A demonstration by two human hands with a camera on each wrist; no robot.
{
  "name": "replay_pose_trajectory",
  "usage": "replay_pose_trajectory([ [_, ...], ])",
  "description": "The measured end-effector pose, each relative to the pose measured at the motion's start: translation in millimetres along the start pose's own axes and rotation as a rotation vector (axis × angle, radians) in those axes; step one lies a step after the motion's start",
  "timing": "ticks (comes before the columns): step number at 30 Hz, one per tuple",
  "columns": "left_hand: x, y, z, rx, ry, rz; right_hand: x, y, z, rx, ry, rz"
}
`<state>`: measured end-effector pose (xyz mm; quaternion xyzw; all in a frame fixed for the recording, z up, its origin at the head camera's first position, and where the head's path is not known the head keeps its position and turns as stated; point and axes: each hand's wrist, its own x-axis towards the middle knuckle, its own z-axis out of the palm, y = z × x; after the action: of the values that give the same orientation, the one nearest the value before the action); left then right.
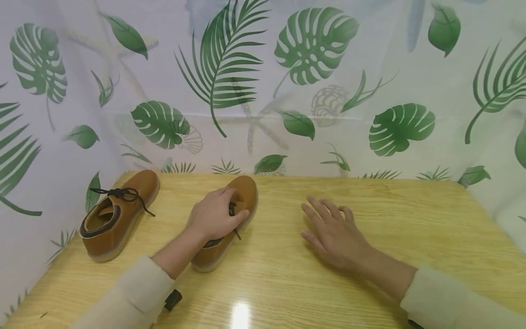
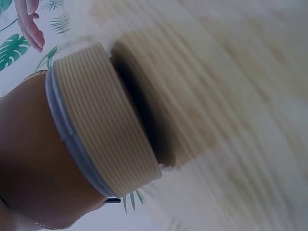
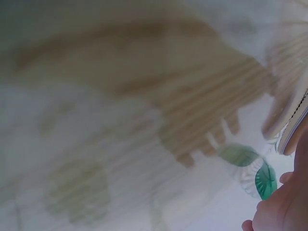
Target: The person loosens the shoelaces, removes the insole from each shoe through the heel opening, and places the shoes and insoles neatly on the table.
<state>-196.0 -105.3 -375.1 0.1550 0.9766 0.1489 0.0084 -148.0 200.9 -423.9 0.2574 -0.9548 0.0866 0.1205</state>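
Note:
My left hand (image 1: 215,214) grips a brown leather lace-up shoe (image 1: 248,194) from above, thumb on one side and fingers on the other near the laces. In the left wrist view, the ribbed pale sole edge (image 2: 103,120) of that shoe is close to the camera; whether it touches the table I cannot tell. A matching brown shoe (image 1: 130,214) with tied dark laces stands upright at the left. To the right, my right hand (image 1: 334,233) is held palm down over the wooden table, fingers spread a little and holding nothing. Its fingers (image 3: 284,207) appear at the lower right of the right wrist view.
The light wooden table (image 1: 390,219) reaches back to a white curtain (image 1: 246,151) printed with green leaves, which also hangs along both sides. A small black object (image 1: 173,299) shows beside my left sleeve. Light glares off the table's front.

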Motion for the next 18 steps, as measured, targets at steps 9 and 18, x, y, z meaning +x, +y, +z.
replay_pose_trajectory([
  [9,-0.9,8.4,1.6,-0.006,0.001,0.003,1.2,-11.3,4.0,-0.016,0.012,-0.026],
  [18,-1.9,17.8,3.0,0.007,0.004,0.021,5.1,-22.4,2.6,-0.03,0.008,-0.051],
])
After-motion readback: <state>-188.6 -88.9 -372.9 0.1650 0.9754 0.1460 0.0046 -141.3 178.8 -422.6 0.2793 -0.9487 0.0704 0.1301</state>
